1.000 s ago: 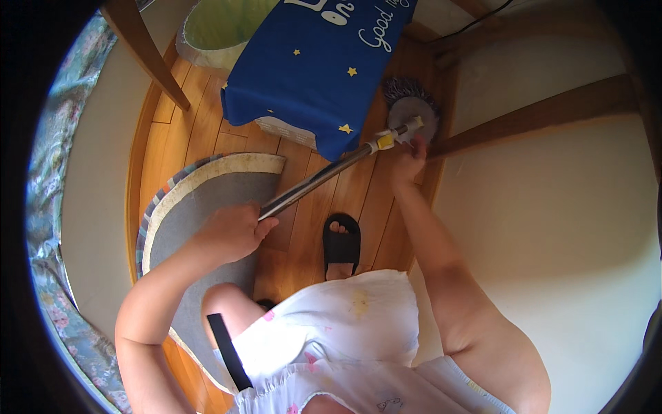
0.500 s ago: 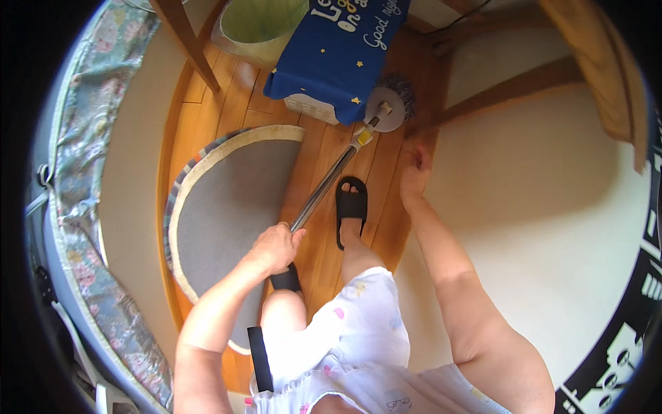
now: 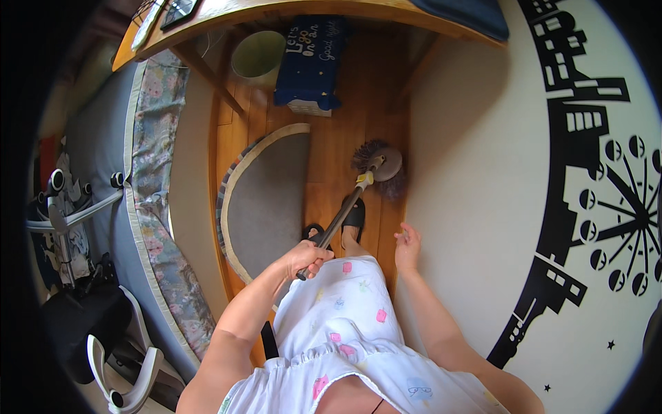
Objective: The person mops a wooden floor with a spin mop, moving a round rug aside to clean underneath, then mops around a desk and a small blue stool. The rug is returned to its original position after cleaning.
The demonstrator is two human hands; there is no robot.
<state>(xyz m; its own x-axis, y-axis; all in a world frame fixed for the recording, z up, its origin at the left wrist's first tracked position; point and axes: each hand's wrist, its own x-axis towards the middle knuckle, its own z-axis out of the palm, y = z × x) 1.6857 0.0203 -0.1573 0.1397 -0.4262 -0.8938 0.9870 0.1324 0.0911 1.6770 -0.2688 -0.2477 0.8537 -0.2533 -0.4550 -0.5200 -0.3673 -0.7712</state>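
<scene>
My left hand [image 3: 308,259] is wrapped around the metal handle of a mop [image 3: 341,219], close to the handle's dark end. The handle slants away and to the right, up to a yellow-and-white joint and a round pale disc with a grey-purple fringe. That mop head is over the wooden floor beside the right wall, just beyond my feet in black slippers [image 3: 354,212]. My right hand [image 3: 408,241] holds nothing and is near the wall, its fingers apart and slightly bent.
A folded half-round mat [image 3: 265,200], grey side up, lies left of my feet. Ahead, under a wooden desk [image 3: 276,15], are a bin [image 3: 258,56] and a box under a blue cloth [image 3: 305,72]. A bed [image 3: 155,138] and a white-armed chair [image 3: 138,366] stand left; a wall [image 3: 476,172] borders the right.
The mop head has come back from beside the blue-covered box toward my feet. My view has shifted back, showing the desk top and more wall. My right hand stays empty.
</scene>
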